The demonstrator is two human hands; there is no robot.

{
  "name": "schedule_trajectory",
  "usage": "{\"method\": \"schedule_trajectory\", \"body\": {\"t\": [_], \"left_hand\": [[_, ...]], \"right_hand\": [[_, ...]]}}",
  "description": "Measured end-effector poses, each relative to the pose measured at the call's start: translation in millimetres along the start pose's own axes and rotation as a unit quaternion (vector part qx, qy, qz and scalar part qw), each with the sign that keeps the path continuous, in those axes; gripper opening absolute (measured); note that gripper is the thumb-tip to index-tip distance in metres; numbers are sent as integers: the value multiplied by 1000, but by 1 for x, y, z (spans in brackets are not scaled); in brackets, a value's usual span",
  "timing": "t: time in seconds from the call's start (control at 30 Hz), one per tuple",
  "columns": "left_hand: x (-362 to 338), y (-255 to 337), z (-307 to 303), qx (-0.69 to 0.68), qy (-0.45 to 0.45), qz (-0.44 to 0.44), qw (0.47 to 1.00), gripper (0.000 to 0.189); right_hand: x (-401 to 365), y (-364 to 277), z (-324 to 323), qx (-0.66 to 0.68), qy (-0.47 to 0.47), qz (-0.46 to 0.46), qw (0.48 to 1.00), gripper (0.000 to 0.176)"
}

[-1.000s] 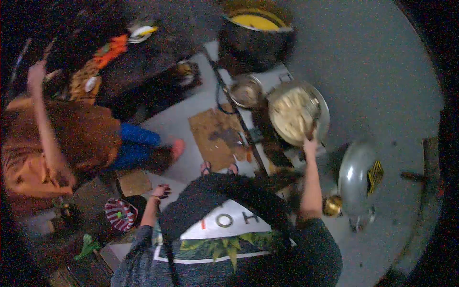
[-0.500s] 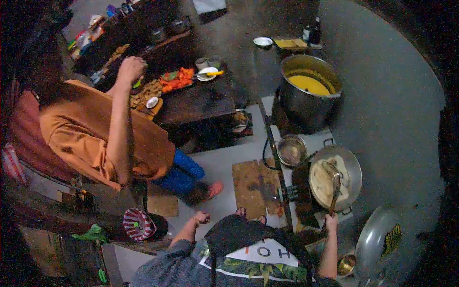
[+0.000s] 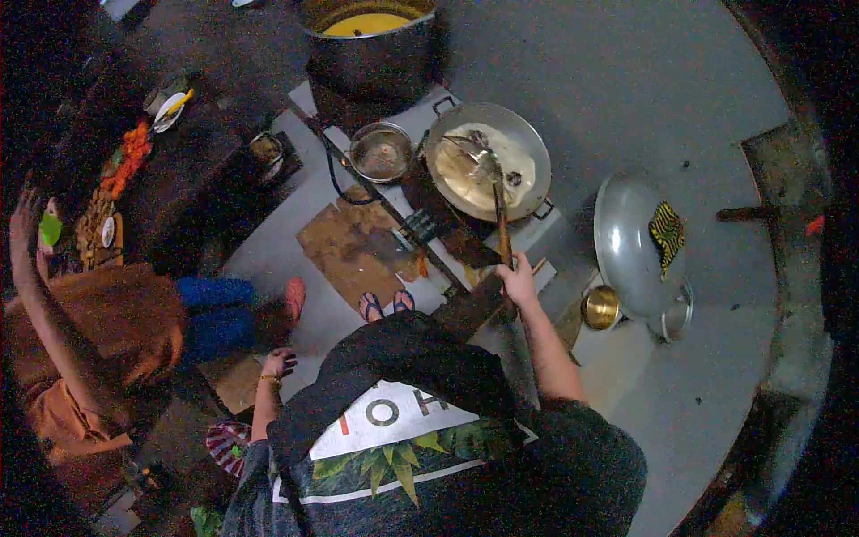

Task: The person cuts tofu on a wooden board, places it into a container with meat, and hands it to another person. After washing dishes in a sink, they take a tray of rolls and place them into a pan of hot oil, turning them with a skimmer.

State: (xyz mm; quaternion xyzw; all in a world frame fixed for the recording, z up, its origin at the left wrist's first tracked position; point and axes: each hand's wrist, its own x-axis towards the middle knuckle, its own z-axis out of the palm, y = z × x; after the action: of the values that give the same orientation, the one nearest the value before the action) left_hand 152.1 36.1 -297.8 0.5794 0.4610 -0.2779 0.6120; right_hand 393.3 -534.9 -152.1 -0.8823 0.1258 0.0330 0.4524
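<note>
My right hand (image 3: pixel 517 279) is closed around the wooden handle of a long skimmer (image 3: pixel 502 219). Its metal head rests in the pale, foamy contents of a wide two-handled wok (image 3: pixel 543 170). A few small dark pieces show in the foam beside the skimmer's head. Out to the left, over the floor, my left hand (image 3: pixel 279 362) hangs with its fingers loosely apart, holding nothing. Left of the wok stands a metal bowl (image 3: pixel 382 152), with what looks like residue in it.
A large dark pot (image 3: pixel 371 67) of yellow liquid stands beyond the wok. To the right are a big metal lid (image 3: pixel 624 242) with a patterned cloth (image 3: pixel 667 237) and a brass-coloured bowl (image 3: pixel 601 307). Another person in an orange shirt (image 3: pixel 98 340) is at the left, near chopped food.
The view has swung right, so pot and wok appear further left and higher. The skimmer's head has shifted within the wok, and dark pieces now show there. My left hand's fingers have loosened.
</note>
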Motion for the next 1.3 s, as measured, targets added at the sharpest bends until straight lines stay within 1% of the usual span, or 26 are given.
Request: {"method": "schedule_trajectory", "body": {"t": [0.03,0.07,0.13,0.17,0.2,0.27,0.3,0.33,0.4,0.43,0.5,0.53,0.6,0.7,0.77,0.8,0.83,0.87,0.93,1.0,1.07,1.1,1.13,1.17,1.2,1.3], "left_hand": [[1,-7,4,-7,1,7,1000,23],[4,-16,10,-16,1,13,1000,23],[-30,0,30,8,-11,13,1000,24],[-43,12,30,31,-18,17,999,24],[-33,-6,31,23,-19,14,999,24],[-1,-58,22,-39,-8,-1,999,25],[-12,-53,18,-125,-89,-46,987,28],[-25,-56,20,-133,-90,-53,986,28],[-46,-64,35,-57,-5,-37,998,29],[-48,-73,35,-66,-9,-44,997,29],[-54,-94,36,-100,0,-46,994,29],[-55,-101,36,-127,8,-42,991,29],[-60,-114,38,-116,18,-35,992,28],[-70,-127,36,-121,26,-26,992,28],[-79,-132,37,-177,39,-21,983,27],[-65,-145,31,-178,40,-21,983,27],[-36,-173,22,-179,34,-20,983,27],[-20,-190,19,-180,27,-19,983,27],[-41,-175,30,-155,34,-39,987,28],[-47,-171,38,-127,38,-58,989,28],[-37,-179,44,-153,39,-9,987,30],[-51,-165,50,-153,37,-8,988,30],[-81,-132,60,-91,44,-16,995,30],[-98,-110,67,-28,50,-24,998,30],[-93,-111,66,-28,50,-24,998,30],[-55,-130,56,-70,20,16,997,29]], "right_hand": [[-3,-3,-7,50,-40,14,998,43],[-2,-6,-14,44,-38,18,998,43],[6,-11,-21,10,-90,66,994,43],[11,-14,-10,25,-39,-10,999,42],[16,-19,-12,19,-43,-13,999,42],[30,-36,-18,80,-66,118,988,43],[59,12,-9,37,-18,59,997,43],[68,11,-8,28,-23,59,998,43],[87,9,-7,37,-25,39,998,42],[100,10,-4,33,-30,37,998,42],[119,12,5,-33,79,6,996,42],[126,9,8,-34,76,2,997,42],[138,5,10,-96,127,-35,987,43],[139,-21,-3,-135,84,-30,987,45],[152,2,-5,-151,71,-29,986,46],[157,11,-5,-163,63,-25,984,47],[133,-11,-14,-143,21,6,989,43],[131,-5,-13,-145,20,4,989,43],[132,24,-10,-71,-32,-7,997,36],[125,40,-13,-88,-46,-33,995,30],[124,58,-10,-79,-45,-42,995,29],[103,33,-20,-69,-97,24,993,32],[94,36,-21,-69,-96,24,993,32],[88,39,-22,-103,-56,-6,993,35],[83,42,-22,-136,-16,-37,990,38],[74,58,-22,-94,-35,-21,995,45]]}}
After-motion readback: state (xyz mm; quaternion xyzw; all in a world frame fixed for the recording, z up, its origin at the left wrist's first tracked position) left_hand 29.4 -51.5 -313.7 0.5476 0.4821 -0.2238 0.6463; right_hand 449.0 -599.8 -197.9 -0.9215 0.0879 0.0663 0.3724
